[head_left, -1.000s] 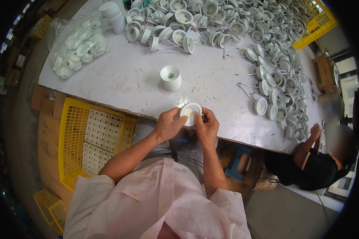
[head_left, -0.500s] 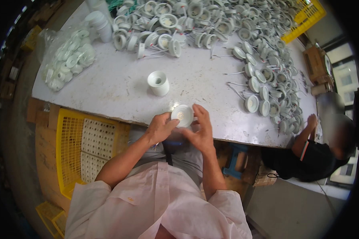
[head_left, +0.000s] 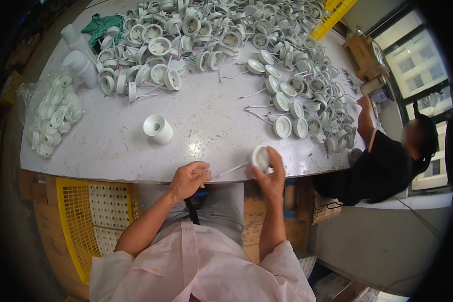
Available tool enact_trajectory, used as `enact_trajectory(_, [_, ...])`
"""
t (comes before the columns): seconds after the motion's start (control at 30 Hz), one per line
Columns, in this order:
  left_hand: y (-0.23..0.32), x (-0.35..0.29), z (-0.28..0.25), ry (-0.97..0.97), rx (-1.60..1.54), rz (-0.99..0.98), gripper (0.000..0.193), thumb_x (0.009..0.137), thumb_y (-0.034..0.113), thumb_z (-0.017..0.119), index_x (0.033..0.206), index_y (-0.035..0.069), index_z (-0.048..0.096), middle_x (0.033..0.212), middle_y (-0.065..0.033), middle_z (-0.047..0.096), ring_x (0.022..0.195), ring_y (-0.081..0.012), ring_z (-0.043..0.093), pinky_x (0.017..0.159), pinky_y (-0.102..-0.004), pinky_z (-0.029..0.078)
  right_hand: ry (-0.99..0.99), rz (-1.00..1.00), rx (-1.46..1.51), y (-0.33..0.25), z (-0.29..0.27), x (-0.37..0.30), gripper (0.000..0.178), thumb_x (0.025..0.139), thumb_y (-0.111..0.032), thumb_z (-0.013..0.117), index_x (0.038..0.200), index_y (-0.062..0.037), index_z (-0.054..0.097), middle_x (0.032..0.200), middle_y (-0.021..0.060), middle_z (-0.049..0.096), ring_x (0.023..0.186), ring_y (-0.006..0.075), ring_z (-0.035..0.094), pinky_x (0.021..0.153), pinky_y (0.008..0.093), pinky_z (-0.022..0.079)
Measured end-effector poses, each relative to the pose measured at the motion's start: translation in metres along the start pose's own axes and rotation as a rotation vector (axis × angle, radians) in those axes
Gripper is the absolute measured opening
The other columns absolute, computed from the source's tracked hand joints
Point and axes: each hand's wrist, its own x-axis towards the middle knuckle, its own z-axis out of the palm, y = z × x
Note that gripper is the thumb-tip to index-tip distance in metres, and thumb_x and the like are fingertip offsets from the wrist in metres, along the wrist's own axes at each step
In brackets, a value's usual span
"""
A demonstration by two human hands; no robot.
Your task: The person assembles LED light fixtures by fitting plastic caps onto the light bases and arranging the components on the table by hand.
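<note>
My right hand grips a round white lamp housing by its rim, thumb and fingers on either side, over the table's front edge. Out of the housing a white cable runs left and down to my left hand. The fingers of that hand are loosely bent and apart from the housing; the cable's tip ends close beside them. Beyond my left hand, a white cylinder of stacked ring-shaped parts stands on the table.
Many wired lamp housings are heaped across the table's back and right. At the left lie a clear bag of white parts and stacked white cups. A yellow crate sits below the left edge. A co-worker is at the right.
My right hand has carried the lamp housing rightward and turned it, so its cable now shows. My left hand has come off the housing. The whole view has shifted right.
</note>
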Motion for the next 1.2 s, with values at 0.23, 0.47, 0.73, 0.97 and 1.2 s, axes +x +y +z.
enact_trajectory(0.23, [-0.007,0.001,-0.001,0.028,-0.103,0.017,0.028,0.095,0.010,0.057,0.118,-0.006,0.055,0.106,-0.0140,0.066,0.095,-0.0181,0.068,0.066,-0.0227,0.052,0.200,0.166,-0.320,0.060,-0.059,0.022,0.063,0.070,-0.014,0.079,0.125,0.0022,0.053,0.123,0.0214,0.056,0.115,0.0342,0.055,0.098,0.0397,0.044])
enact_trajectory(0.47, [-0.008,-0.002,-0.003,0.057,-0.100,0.034,0.024,0.094,0.007,0.055,0.116,-0.005,0.057,0.105,-0.0143,0.067,0.094,-0.0174,0.068,0.064,-0.0213,0.051,0.266,0.264,-0.333,0.082,-0.056,0.047,0.068,0.070,-0.021,0.080,0.128,0.0030,0.052,0.124,0.0225,0.056,0.116,0.0351,0.054,0.099,0.0403,0.043])
enact_trajectory(0.73, [-0.012,-0.005,-0.003,0.063,-0.110,-0.007,0.024,0.095,0.009,0.056,0.115,-0.004,0.059,0.106,-0.0138,0.067,0.088,-0.0149,0.067,0.064,-0.0231,0.051,0.281,0.251,-0.358,0.081,-0.046,0.057,0.071,0.069,-0.023,0.081,0.128,0.0020,0.052,0.125,0.0211,0.056,0.118,0.0348,0.053,0.101,0.0405,0.041])
enact_trajectory(0.97, [-0.013,-0.010,-0.014,0.084,-0.110,0.014,0.024,0.095,0.010,0.056,0.115,-0.004,0.059,0.104,-0.0129,0.068,0.092,-0.0168,0.067,0.064,-0.0230,0.050,0.281,0.180,-0.520,0.064,-0.049,0.057,0.064,0.072,-0.023,0.079,0.125,0.0025,0.053,0.126,0.0213,0.053,0.115,0.0353,0.052,0.097,0.0405,0.044])
enact_trajectory(1.2, [-0.013,-0.012,-0.026,0.102,-0.147,0.066,0.025,0.095,0.009,0.055,0.116,-0.004,0.058,0.107,-0.0140,0.067,0.094,-0.0180,0.067,0.063,-0.0234,0.050,0.179,-0.063,0.041,0.002,0.054,0.137,0.036,0.084,-0.003,0.069,0.118,-0.0024,0.059,0.109,0.0105,0.061,0.083,0.0145,0.063,0.063,0.0232,0.051])
